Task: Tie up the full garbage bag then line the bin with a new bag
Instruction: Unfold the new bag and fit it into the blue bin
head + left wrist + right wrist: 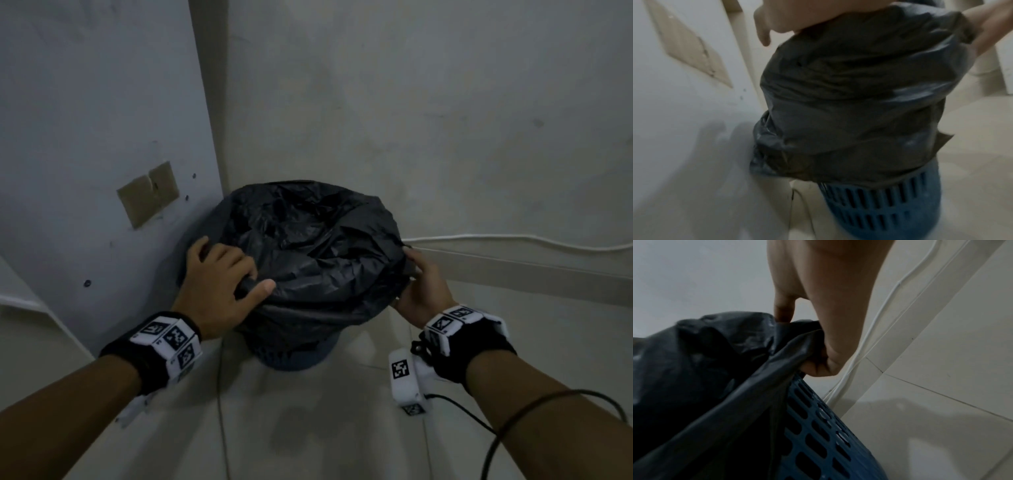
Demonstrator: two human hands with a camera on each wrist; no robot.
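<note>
A black garbage bag (315,246) lines a blue slotted bin (294,359) in the room's corner, its edge folded down over the rim. My left hand (222,274) grips the bag's edge at the rim's left side, thumb on top. My right hand (416,284) pinches the bag's edge on the right side. In the left wrist view the black bag (855,97) drapes over the blue bin (885,204). Through the right wrist view my fingers (818,365) are curled round a fold of bag (715,369) above the bin wall (818,434).
The bin stands against two pale walls (411,102) on a tiled floor (308,428). A brown taped patch (147,193) sits on the left wall. A white cable (513,240) runs along the right wall's base. A black cable (496,442) trails from my right wrist.
</note>
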